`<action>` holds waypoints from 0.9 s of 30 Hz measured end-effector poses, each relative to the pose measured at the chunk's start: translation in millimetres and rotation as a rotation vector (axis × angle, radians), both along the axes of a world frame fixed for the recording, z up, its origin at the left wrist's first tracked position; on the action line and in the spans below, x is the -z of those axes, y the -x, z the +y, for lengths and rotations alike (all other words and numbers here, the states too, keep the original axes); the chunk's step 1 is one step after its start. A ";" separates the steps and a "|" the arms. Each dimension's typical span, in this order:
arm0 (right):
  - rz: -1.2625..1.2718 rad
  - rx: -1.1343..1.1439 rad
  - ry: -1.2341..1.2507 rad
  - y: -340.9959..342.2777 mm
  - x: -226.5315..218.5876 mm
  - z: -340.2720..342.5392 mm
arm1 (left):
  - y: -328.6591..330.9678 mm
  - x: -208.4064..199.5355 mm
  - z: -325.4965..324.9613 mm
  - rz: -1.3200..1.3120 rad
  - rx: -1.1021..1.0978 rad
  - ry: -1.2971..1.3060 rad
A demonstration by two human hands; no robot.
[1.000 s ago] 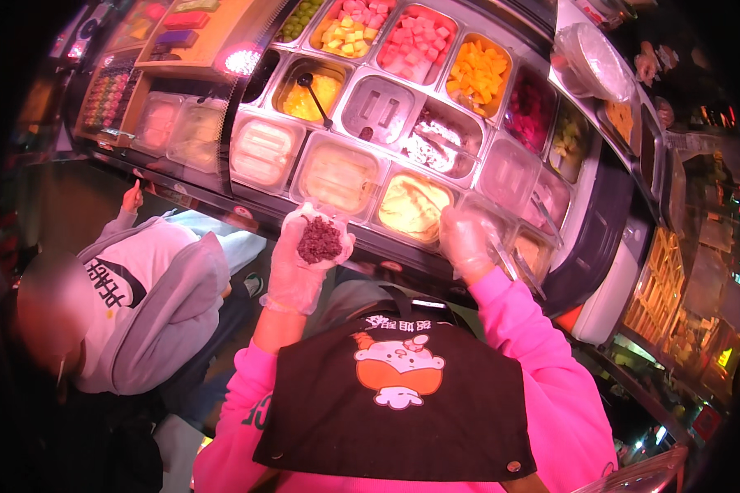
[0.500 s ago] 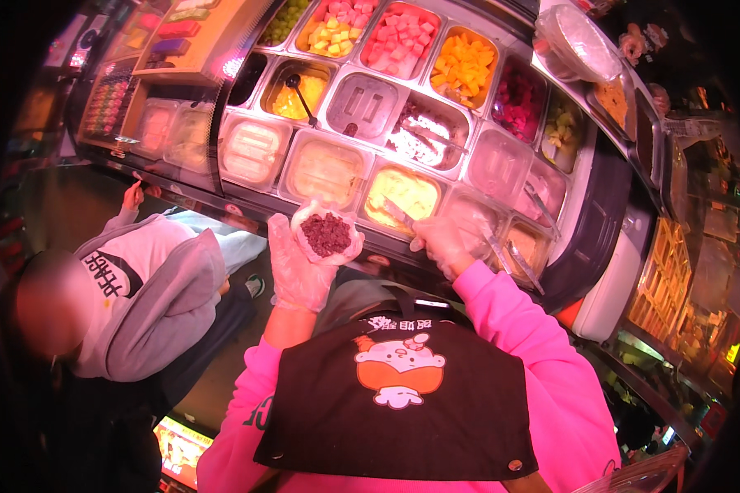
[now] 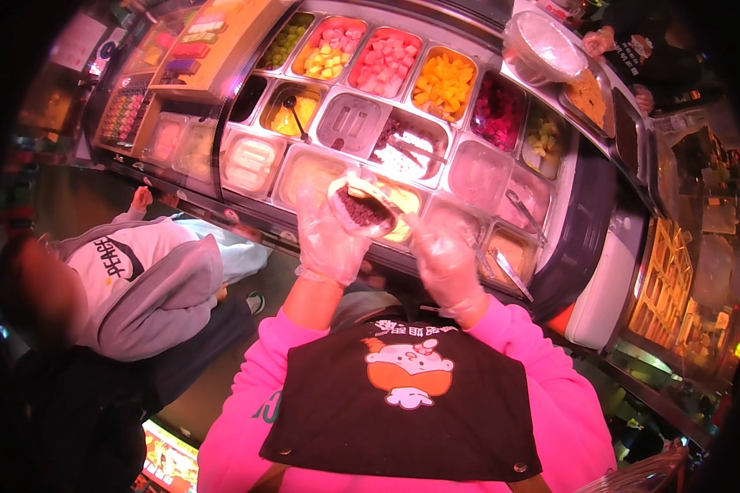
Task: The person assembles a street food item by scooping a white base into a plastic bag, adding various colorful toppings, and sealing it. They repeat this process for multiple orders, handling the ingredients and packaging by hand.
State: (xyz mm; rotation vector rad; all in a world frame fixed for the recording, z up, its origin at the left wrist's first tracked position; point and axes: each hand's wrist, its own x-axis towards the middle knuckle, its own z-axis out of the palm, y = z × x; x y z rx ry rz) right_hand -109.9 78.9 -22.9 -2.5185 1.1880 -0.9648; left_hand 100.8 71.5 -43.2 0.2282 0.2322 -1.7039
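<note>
My gloved left hand [image 3: 330, 246] is closed around a round, pale wrapper that holds a dark red, grainy filling [image 3: 365, 212]. It is tilted toward my right hand, and pale yellow cream [image 3: 360, 186] shows along its far rim. In a clear glove as well, my right hand [image 3: 450, 267] grips a spatula whose blade reaches the wrapper's right edge; most of the spatula is hidden by hand and wrapper. Behind them, a metal tub of pale yellow cream [image 3: 406, 200] is partly covered by the wrapper.
Rows of metal tubs hold diced fruit, such as orange pieces [image 3: 444, 82] and pink cubes [image 3: 384, 64]. A spatula [image 3: 508, 271] rests in a tub to the right. Clear plastic bowls [image 3: 543, 45] stand far right. A person in a grey jacket [image 3: 164, 287] stands at left.
My right hand has lifted the spatula from the yellow cream tub to the wrapper. My left hand has moved right and tilted the wrapper; yellow cream now shows on its rim.
</note>
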 end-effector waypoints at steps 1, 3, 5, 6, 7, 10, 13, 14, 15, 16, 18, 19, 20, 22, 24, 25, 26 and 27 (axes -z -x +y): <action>0.111 -0.007 -0.022 -3.6 0.4 4.1 | 3.2 -4.3 -3.4 0.001 -0.021 -0.034; 0.058 -0.062 0.054 -7.8 2.8 9.8 | 6.9 -10.9 -10.4 0.028 -0.035 0.054; 0.063 -0.094 0.123 -2.1 1.2 15.5 | 6.7 -16.9 -13.7 0.018 -0.050 0.131; 0.045 -0.135 0.110 4.0 -2.1 17.9 | 5.4 -20.0 -14.0 -0.021 -0.075 0.133; 0.009 -0.182 0.112 13.0 -7.4 19.2 | 3.9 -23.4 -13.7 -0.059 -0.102 0.135; 0.041 -0.269 0.088 42.5 -31.9 17.4 | -1.7 -35.3 -9.6 -0.237 -0.167 0.094; -0.045 -0.255 0.063 57.3 -55.4 4.0 | -3.0 -44.5 -4.4 -0.411 -0.143 0.042; -0.020 -0.221 0.038 56.9 -59.3 -2.9 | -1.0 -46.0 -1.7 -0.422 -0.084 0.103; -0.010 -0.165 0.008 55.4 -61.8 -9.6 | -0.7 -47.1 -1.0 -0.477 -0.032 0.093; 0.003 -0.179 0.046 50.1 -60.0 -16.8 | 3.1 -46.9 1.5 -0.611 0.005 0.133; 0.146 -0.227 0.143 41.6 -52.0 -27.0 | 7.2 -46.6 4.7 -0.354 0.044 0.131; 0.237 -0.266 0.174 39.8 -46.7 -29.4 | 9.2 -46.8 6.5 -0.120 0.086 0.147; 0.180 -0.285 0.244 38.8 -40.4 -30.2 | 9.9 -47.0 6.6 -0.042 0.073 0.212; 0.195 -0.252 0.241 45.9 -31.4 -24.9 | 12.6 -47.6 8.4 -0.060 0.028 0.266; 0.225 -0.231 0.227 60.2 -28.6 -14.0 | 14.5 -47.9 9.2 -0.176 -0.030 0.186; 0.243 -0.218 0.221 67.7 -29.5 -7.8 | 14.6 -47.5 8.9 -0.261 -0.064 0.094; 0.318 -0.219 0.179 74.5 -31.7 -2.1 | 14.9 -46.6 8.2 -0.295 -0.072 0.036; 0.233 -0.208 0.219 78.9 -34.2 2.8 | 15.6 -45.0 7.8 -0.280 -0.128 -0.016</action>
